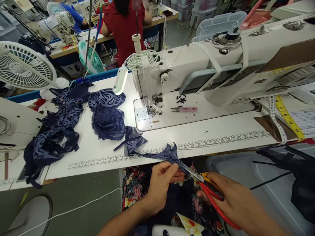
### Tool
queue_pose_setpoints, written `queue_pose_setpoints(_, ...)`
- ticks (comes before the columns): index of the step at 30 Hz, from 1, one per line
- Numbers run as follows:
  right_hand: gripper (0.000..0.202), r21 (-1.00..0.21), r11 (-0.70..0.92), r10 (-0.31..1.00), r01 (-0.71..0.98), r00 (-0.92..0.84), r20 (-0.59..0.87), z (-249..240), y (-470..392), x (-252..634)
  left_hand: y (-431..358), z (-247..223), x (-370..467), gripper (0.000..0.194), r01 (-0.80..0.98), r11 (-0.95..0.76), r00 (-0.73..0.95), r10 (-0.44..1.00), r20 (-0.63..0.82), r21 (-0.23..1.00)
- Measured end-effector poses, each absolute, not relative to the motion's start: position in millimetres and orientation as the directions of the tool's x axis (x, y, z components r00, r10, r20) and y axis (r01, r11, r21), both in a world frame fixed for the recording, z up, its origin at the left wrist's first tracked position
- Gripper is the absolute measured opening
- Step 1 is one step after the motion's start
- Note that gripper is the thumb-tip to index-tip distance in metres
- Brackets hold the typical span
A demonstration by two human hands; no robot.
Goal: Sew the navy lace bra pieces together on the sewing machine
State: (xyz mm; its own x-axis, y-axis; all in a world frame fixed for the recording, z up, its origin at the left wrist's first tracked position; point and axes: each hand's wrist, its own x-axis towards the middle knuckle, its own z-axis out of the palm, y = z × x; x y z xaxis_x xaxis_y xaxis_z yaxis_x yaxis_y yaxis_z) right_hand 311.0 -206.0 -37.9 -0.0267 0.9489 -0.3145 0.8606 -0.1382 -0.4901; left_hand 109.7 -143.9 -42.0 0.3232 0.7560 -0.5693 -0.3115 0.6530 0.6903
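partly behind left hand (162, 183), its pinched lace (169, 154), with scissors (200, 178) in right hand (235, 200)

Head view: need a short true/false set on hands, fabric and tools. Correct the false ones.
1. The right hand holds steel scissors with red-and-orange handles. True.
2. The left hand lies flat on the tabletop. False: it pinches a dark blue lace fabric piece.
3. Pink-handled metal thread snips lie on the bed of the central white sewing machine. True.
4. The yellow measuring tape strip is at the picture's left. False: it is at the right.
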Motion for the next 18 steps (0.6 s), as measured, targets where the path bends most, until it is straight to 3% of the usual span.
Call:
queue_pose_setpoints(6,0.037,-0.503,-0.132,0.954,0.854,-0.030,-0.300,-37.9,-209.6,305.7,-146.6,-42.7,113.6,0.038,-0.248,0.642,0.311,0.762,-0.568,0.726)
queue_pose_setpoints(15,0.039,-0.664,-0.287,0.911,0.690,-0.019,-0.413,-54.3,-223.2,291.8,-148.2,-42.4,116.4,0.039,-0.266,0.614,0.296,0.785,-0.543,0.743)
queue_pose_setpoints(18,0.039,-0.659,-0.315,0.902,0.684,-0.001,-0.432,-53.5,-224.2,290.4,-148.1,-42.8,117.5,0.041,-0.264,0.604,0.297,0.793,-0.533,0.752)
